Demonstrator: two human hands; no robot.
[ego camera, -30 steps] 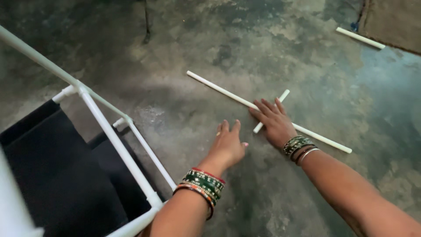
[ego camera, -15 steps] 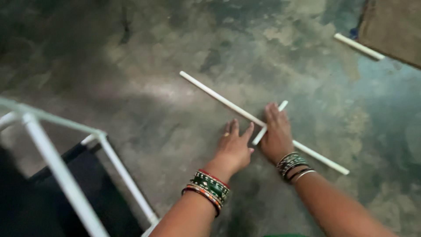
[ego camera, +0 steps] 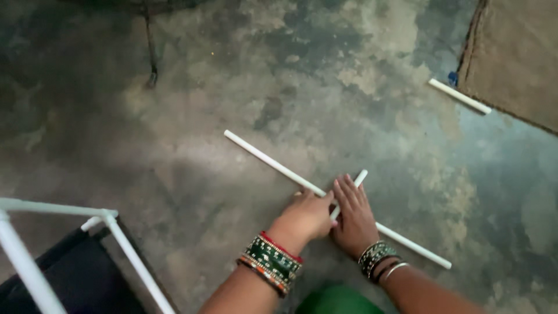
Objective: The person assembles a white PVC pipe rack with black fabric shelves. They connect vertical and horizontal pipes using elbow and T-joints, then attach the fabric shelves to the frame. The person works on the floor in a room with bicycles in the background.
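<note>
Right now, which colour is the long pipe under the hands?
White, seen in the head view: long pipe.

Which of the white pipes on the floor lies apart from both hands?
The short white pipe at upper right, beside the brown mat. The long pipe and the short crossing piece lie under the left hand and right hand.

A mottled grey-green concrete floor (ego camera: 174, 128) is carrying everything. A long white pipe (ego camera: 273, 164) is lying diagonally on it, crossed by a short white pipe (ego camera: 360, 177). Another white pipe (ego camera: 459, 96) is resting beside a brown mat (ego camera: 517, 58).
</note>
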